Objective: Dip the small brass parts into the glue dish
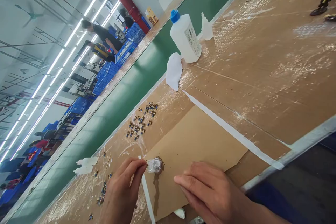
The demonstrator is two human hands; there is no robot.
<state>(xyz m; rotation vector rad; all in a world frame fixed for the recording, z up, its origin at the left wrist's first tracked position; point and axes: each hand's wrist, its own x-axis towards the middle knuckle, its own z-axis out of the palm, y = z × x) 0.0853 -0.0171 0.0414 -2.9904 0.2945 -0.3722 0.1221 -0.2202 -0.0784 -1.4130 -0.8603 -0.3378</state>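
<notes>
My left hand is closed in a pinch at the left side of a small clear cup. What its fingertips hold, if anything, is too small to name. The cup holds something clear or whitish and stands on a flat sheet of brown cardboard, with a dark wet streak below it. Over the cardboard's lower part is my right hand, thumb and fingers pressed together; anything between them is hidden. Beyond the cup lies a group of tiny dark, blue and gold pieces, and more small pieces lie beside my left hand.
A large white bottle with a blue cap and a small dropper bottle stand at the back. White cloth or paper lies nearby. Translucent small bottles lie left. Dark figurines stand far right. Beyond the green ledge are people and blue crates.
</notes>
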